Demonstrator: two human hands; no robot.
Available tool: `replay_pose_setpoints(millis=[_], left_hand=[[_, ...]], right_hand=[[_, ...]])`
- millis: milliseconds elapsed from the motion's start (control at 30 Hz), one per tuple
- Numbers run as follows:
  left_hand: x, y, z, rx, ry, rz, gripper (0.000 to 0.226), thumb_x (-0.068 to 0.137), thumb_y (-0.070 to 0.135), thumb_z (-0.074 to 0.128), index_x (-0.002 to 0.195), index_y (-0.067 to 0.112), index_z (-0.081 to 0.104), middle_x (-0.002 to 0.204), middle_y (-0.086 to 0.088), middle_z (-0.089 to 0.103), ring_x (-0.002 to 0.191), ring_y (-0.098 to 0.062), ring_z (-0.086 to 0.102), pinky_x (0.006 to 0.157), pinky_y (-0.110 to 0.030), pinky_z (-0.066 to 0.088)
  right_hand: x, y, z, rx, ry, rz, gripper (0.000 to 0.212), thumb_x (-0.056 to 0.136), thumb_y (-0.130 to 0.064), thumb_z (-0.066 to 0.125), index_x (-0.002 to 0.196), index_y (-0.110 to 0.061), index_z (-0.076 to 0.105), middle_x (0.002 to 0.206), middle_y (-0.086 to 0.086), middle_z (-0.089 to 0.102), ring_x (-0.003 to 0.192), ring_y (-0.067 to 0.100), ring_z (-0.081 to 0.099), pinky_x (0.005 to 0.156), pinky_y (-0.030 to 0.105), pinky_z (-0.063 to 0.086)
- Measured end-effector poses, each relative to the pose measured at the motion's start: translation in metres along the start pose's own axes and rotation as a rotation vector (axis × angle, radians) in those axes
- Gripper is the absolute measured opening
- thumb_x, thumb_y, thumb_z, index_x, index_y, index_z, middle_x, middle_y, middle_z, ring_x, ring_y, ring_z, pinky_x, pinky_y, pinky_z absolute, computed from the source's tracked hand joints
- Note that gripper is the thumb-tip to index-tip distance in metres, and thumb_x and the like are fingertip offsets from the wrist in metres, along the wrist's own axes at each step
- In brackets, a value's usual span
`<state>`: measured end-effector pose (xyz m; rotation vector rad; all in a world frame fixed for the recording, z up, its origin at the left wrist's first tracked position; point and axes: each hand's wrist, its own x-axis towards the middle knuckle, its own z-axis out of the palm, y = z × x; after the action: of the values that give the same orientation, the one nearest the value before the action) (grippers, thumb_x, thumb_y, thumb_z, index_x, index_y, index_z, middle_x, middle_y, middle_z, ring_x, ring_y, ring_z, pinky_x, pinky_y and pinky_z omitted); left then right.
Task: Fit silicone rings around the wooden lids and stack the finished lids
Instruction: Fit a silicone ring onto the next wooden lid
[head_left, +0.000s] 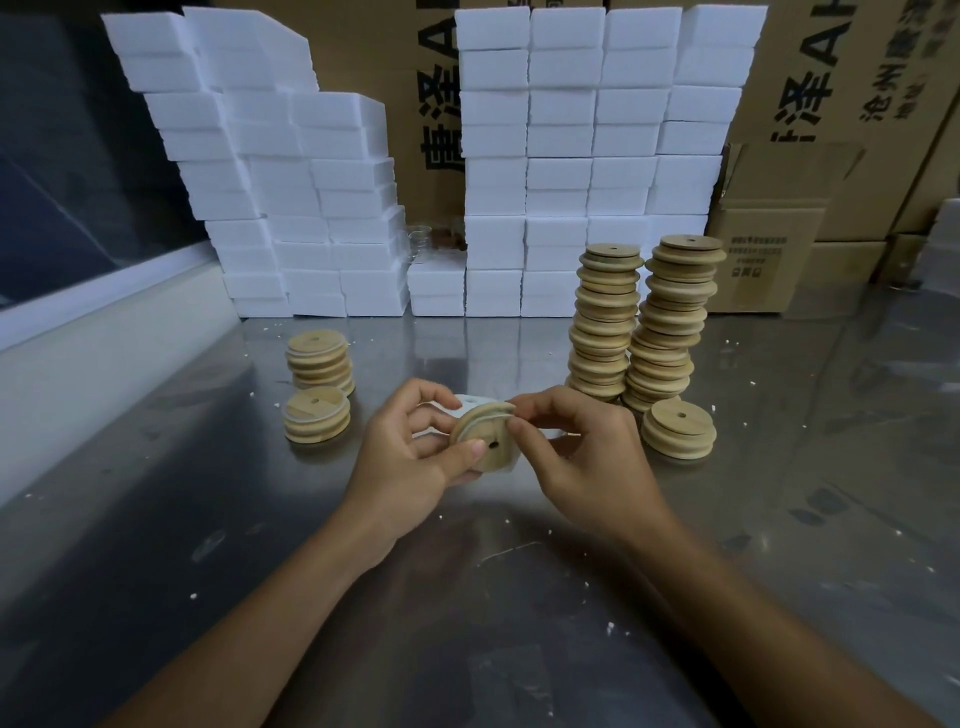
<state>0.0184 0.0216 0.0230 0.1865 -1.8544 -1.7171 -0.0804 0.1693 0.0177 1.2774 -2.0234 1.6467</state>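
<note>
A round wooden lid (491, 447) with a small hole is held tilted above the steel table (208, 519). My left hand (410, 457) grips it from the left, thumb on its face. My right hand (582, 452) pinches the pale silicone ring (485, 415) at the lid's upper rim. Two short stacks of lids with pale rings stand at the left, one further back (319, 361) and one nearer (317, 415). At the right rise two tall stacks of wooden lids (605, 322) (670, 322), with a low pile (679, 428) in front. Something white lies on the table behind the held lid, mostly hidden.
White foam blocks (561, 156) are piled high along the back of the table. Cardboard boxes (769, 239) stand behind and to the right. A white ledge (104, 306) runs along the left side. Small white crumbs dot the tabletop.
</note>
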Motion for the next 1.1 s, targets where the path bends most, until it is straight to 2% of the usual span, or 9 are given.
replay_pose_setpoints(millis=[67, 133, 233, 433, 533, 667, 767, 900, 1100], left_hand=[[-0.001, 0.002, 0.002, 0.018, -0.014, 0.016, 0.026, 0.076, 0.004, 0.077, 0.094, 0.02, 0.067, 0.08, 0.0, 0.071, 0.079, -0.023, 0.073, 0.066, -0.04, 0.061], [-0.002, 0.003, 0.004, -0.002, -0.034, 0.02, 0.018, 0.075, 0.011, 0.076, 0.086, 0.025, 0.074, 0.087, 0.001, 0.073, 0.079, -0.02, 0.073, 0.067, -0.037, 0.061], [0.0, 0.002, 0.002, 0.018, -0.046, 0.03, 0.02, 0.079, 0.003, 0.073, 0.082, 0.022, 0.074, 0.091, 0.001, 0.075, 0.081, -0.019, 0.073, 0.07, -0.035, 0.061], [0.004, 0.004, -0.005, 0.15, -0.073, 0.108, 0.021, 0.077, 0.002, 0.075, 0.083, 0.022, 0.073, 0.089, 0.0, 0.075, 0.083, -0.023, 0.072, 0.078, -0.044, 0.06], [0.005, 0.006, -0.007, 0.194, -0.095, 0.142, 0.022, 0.076, 0.006, 0.077, 0.084, 0.026, 0.073, 0.088, 0.0, 0.076, 0.084, -0.024, 0.072, 0.081, -0.048, 0.059], [0.004, 0.005, -0.005, 0.188, -0.079, 0.136, 0.021, 0.077, 0.0, 0.076, 0.084, 0.02, 0.073, 0.087, 0.0, 0.076, 0.083, -0.022, 0.072, 0.081, -0.048, 0.059], [0.003, 0.005, -0.004, 0.079, -0.047, 0.108, 0.015, 0.073, 0.004, 0.076, 0.085, 0.012, 0.071, 0.088, -0.001, 0.076, 0.084, -0.024, 0.072, 0.077, -0.043, 0.061], [0.002, 0.008, -0.002, -0.115, -0.039, 0.036, 0.023, 0.07, 0.009, 0.072, 0.089, -0.001, 0.065, 0.093, -0.01, 0.075, 0.087, -0.028, 0.072, 0.07, -0.035, 0.06], [0.002, 0.007, -0.002, -0.187, -0.061, -0.058, 0.026, 0.068, 0.015, 0.072, 0.086, 0.001, 0.06, 0.094, -0.012, 0.072, 0.088, -0.03, 0.072, 0.072, -0.042, 0.06]], right_hand=[[-0.001, -0.002, 0.0, -0.036, -0.036, -0.028, 0.007, 0.091, -0.013, 0.068, 0.097, -0.011, 0.072, 0.096, -0.008, 0.074, 0.091, 0.003, 0.069, 0.069, 0.017, 0.057], [-0.001, -0.004, 0.0, -0.075, -0.082, -0.057, 0.008, 0.092, -0.012, 0.067, 0.099, -0.011, 0.071, 0.098, -0.007, 0.073, 0.093, 0.004, 0.068, 0.075, 0.015, 0.057], [-0.001, -0.007, 0.0, -0.088, -0.113, -0.068, 0.008, 0.092, -0.009, 0.066, 0.099, -0.01, 0.069, 0.097, -0.005, 0.072, 0.093, 0.006, 0.067, 0.078, 0.016, 0.057], [0.001, -0.006, -0.002, -0.081, -0.095, -0.035, 0.009, 0.089, -0.004, 0.068, 0.091, -0.012, 0.067, 0.091, -0.01, 0.072, 0.09, 0.003, 0.066, 0.066, 0.01, 0.05], [0.001, -0.004, -0.003, -0.094, -0.109, -0.025, 0.011, 0.089, -0.003, 0.067, 0.089, -0.014, 0.066, 0.09, -0.009, 0.072, 0.088, 0.003, 0.065, 0.065, 0.011, 0.049], [0.002, -0.004, -0.004, -0.112, -0.115, -0.069, 0.01, 0.09, -0.004, 0.067, 0.092, -0.014, 0.067, 0.089, -0.011, 0.07, 0.086, 0.005, 0.066, 0.065, 0.012, 0.05], [0.002, -0.003, -0.004, -0.091, -0.082, -0.102, 0.006, 0.091, -0.012, 0.068, 0.096, -0.015, 0.069, 0.091, -0.012, 0.07, 0.09, 0.003, 0.068, 0.07, 0.011, 0.054], [0.0, 0.002, -0.003, -0.019, -0.053, -0.05, 0.008, 0.091, -0.02, 0.07, 0.099, -0.021, 0.068, 0.093, -0.014, 0.072, 0.089, 0.0, 0.07, 0.071, 0.019, 0.059], [-0.001, 0.003, 0.004, 0.053, 0.029, -0.059, 0.003, 0.092, -0.019, 0.069, 0.095, -0.018, 0.069, 0.091, -0.017, 0.073, 0.082, -0.001, 0.071, 0.066, 0.012, 0.053]])
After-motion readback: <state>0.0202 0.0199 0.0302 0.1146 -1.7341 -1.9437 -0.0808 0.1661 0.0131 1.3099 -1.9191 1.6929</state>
